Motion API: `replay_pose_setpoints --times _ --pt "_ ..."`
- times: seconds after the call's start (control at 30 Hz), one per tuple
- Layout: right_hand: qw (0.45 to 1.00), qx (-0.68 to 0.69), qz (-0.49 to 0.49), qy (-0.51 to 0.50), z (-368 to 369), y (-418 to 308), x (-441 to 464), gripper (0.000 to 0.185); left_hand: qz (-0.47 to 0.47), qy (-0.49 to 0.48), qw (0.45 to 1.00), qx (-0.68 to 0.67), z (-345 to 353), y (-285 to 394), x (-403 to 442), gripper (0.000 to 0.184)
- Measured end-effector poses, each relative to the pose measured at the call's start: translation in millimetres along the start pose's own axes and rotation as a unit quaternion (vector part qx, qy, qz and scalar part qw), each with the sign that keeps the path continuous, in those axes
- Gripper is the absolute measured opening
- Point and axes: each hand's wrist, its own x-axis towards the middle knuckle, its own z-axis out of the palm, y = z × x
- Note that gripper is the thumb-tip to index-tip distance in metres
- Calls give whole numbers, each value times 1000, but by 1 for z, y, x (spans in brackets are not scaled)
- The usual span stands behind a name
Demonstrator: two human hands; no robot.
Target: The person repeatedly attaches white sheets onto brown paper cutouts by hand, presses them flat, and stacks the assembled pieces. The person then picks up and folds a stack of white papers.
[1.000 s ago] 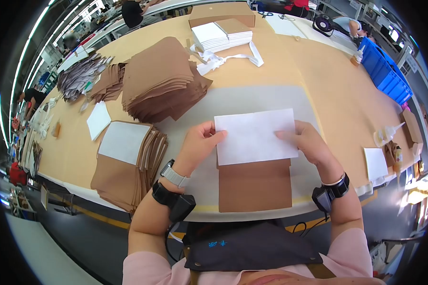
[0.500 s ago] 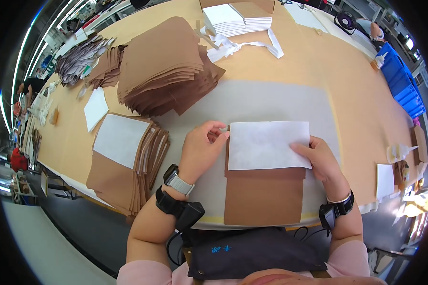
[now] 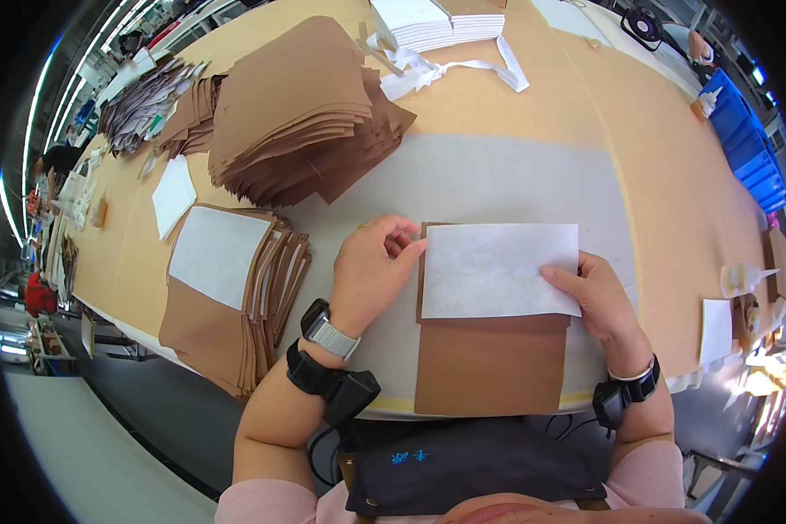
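Observation:
A white sheet (image 3: 498,269) lies over the upper part of a brown panel (image 3: 491,367) in front of me, with a brown edge showing along its left side. My right hand (image 3: 601,295) pinches the sheet's right side, thumb on top and the other fingers underneath. At the left edge, my left hand (image 3: 375,266) has loosely curled fingers; its thumb tip is close to or touching the edge, and a gap separates thumb and forefinger. Left of that hand stands a stack of brown panels (image 3: 203,323) topped by another white sheet (image 3: 218,256).
A tall pile of brown pieces (image 3: 288,96) sits behind my left hand. White ribbon (image 3: 419,74) lies by a white stack (image 3: 410,26) at the back. On the right are a blue crate (image 3: 747,144), a squeeze bottle (image 3: 742,279) and a white card (image 3: 716,332).
The view has shifted slightly. My right hand, still pinching the white sheet, appears a little further right. My left hand stays by the left edge.

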Motion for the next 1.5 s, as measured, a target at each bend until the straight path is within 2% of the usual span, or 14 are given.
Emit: replay_pose_setpoints --times 1.13,1.43,1.5 --pt "1000 -28 -7 6 2 2 -1 33 -11 6 999 49 4 4 0 22" --pt "991 -126 -48 10 -6 -3 -3 30 -13 18 1000 18 8 1 -1 22" --pt "972 -235 -14 15 -10 -13 -6 30 -7 15 1000 20 8 1 -1 22"
